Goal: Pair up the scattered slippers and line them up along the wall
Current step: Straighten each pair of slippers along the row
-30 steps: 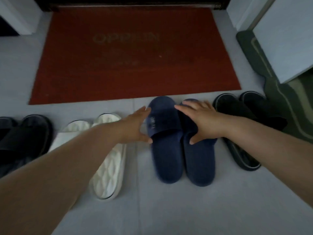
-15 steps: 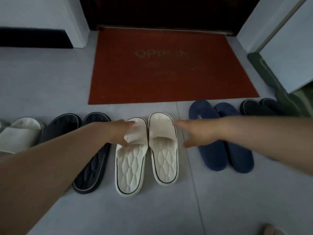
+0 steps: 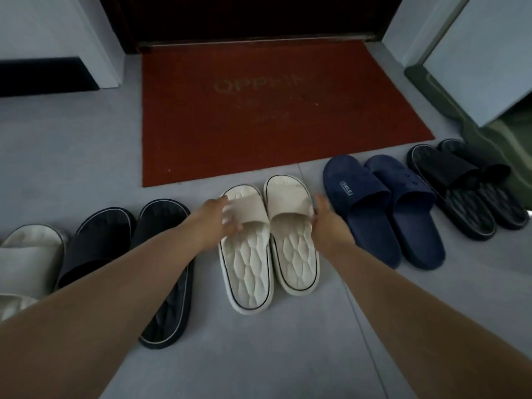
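The left forearm covers much of one slipper of the dark pair with pale sole trim (image 3: 95, 249), so only its toe and heel show. At the left edge a pale strapped slipper (image 3: 28, 254) is cut off, and a second pale shape (image 3: 11, 308) below it is too cropped to name. The worn lettering on the red rectangular doormat (image 3: 273, 110) reads only as "OPP" and then fades. The green mat (image 3: 486, 139) on the right runs out of view behind a white panel (image 3: 475, 53).

The left hand (image 3: 214, 223) lies across the strap of the left cream rubber slipper (image 3: 247, 263). Its fingers (image 3: 231, 224) are smeared by blur, so I cannot tell whether they clasp the strap or only rest on it. The right hand (image 3: 328, 226) grips the outer side of the strap of the right cream rubber slipper (image 3: 296, 254), with its fingers (image 3: 315, 221) curled in under the strap's rear edge and their tips hidden.

These two cream slippers stand side by side on the grey floor (image 3: 288, 355), touching, with their toes near the doormat's front edge. They sit in a row between the dark pair and the navy blue pair labelled "SMILE" (image 3: 371, 214).

Counted, there are two cream slippers, two navy, two in the black pair at far right (image 3: 449, 171) and two dark trimmed ones. That makes eight slippers in four pairs, plus the pale ones at the edge.
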A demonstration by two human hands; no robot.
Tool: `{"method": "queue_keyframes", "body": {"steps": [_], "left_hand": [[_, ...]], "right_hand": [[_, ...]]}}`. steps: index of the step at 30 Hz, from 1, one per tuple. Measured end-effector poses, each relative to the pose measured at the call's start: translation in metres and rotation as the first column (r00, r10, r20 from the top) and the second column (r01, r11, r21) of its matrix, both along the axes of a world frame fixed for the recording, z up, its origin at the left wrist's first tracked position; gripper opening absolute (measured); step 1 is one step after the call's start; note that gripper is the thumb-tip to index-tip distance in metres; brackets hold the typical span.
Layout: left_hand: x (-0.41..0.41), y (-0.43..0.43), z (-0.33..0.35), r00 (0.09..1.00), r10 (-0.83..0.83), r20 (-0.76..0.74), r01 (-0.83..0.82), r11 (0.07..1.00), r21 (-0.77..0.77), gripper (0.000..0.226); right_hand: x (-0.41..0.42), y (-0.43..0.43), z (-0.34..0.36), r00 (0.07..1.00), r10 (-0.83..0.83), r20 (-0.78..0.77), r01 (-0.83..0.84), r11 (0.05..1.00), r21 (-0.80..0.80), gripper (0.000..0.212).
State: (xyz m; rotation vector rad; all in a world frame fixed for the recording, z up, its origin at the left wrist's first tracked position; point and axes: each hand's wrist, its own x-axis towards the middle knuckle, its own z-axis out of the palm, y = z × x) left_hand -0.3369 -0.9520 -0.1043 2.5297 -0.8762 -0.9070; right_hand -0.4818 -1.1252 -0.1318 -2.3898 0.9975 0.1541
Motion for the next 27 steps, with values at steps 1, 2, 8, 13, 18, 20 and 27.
{"method": "queue_keyframes", "body": {"steps": [1, 2, 8, 13, 18, 20, 27], "left_hand": [[0.000, -0.003, 0.000, 0.999, 0.034, 0.024, -0.033, 0.999, -0.032, 0.067], [0.000, -0.005, -0.001, 0.997, 0.062, 0.044, -0.059, 0.997, -0.053, 0.064], [-0.004, -0.010, -0.006, 0.985, 0.162, 0.066, -0.160, 0.986, -0.039, 0.059], [-0.007, -0.007, -0.008, 0.976, 0.219, 0.003, -0.218, 0.972, -0.092, 0.059], [0.031, 0.021, 0.011, 0.937, 0.236, -0.257, -0.289, 0.938, -0.191, 0.067], [0.052, 0.048, 0.024, 0.937, 0.207, -0.281, -0.276, 0.932, -0.234, 0.065], [0.081, 0.179, 0.028, 0.998, -0.014, -0.069, 0.028, 0.978, 0.205, 0.103]], "right_hand": [[0.003, -0.003, 0.002, 0.999, -0.051, 0.007, 0.051, 0.999, -0.005, 0.053], [0.005, -0.005, 0.003, 0.998, -0.063, -0.007, 0.063, 0.997, -0.036, 0.052], [0.015, -0.016, 0.002, 0.986, 0.004, -0.169, -0.029, 0.988, -0.150, 0.058], [0.013, -0.006, 0.009, 0.991, -0.031, -0.127, 0.020, 0.996, -0.085, 0.060], [0.013, 0.061, 0.021, 0.996, 0.040, 0.082, -0.033, 0.996, -0.085, 0.069], [0.017, 0.101, 0.026, 0.960, 0.174, 0.217, -0.168, 0.985, -0.046, 0.067], [0.051, 0.193, 0.014, 0.906, 0.395, 0.150, -0.421, 0.874, 0.241, 0.081]]}}
